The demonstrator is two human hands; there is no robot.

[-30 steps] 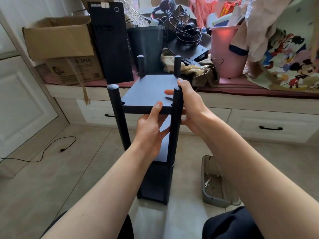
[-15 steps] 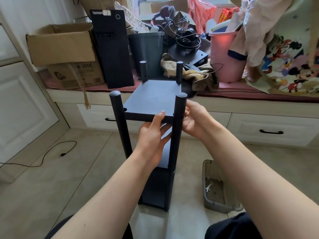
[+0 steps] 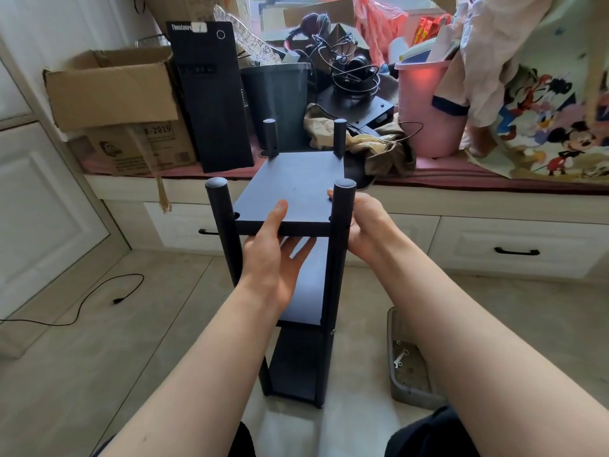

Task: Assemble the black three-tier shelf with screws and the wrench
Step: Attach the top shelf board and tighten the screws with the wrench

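On tiled floor [image 3: 99, 374], black shelf [image 3: 293, 189]

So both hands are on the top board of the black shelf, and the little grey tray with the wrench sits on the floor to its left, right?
Not quite. The head view shows the tray on the floor to the shelf's right, not left. Both the left hand and right hand are on the top board.

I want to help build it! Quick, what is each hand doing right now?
Left hand: holds the top shelf board at its front edge, thumb on top, fingers underneath.
Right hand: grips the front right post beside that board.
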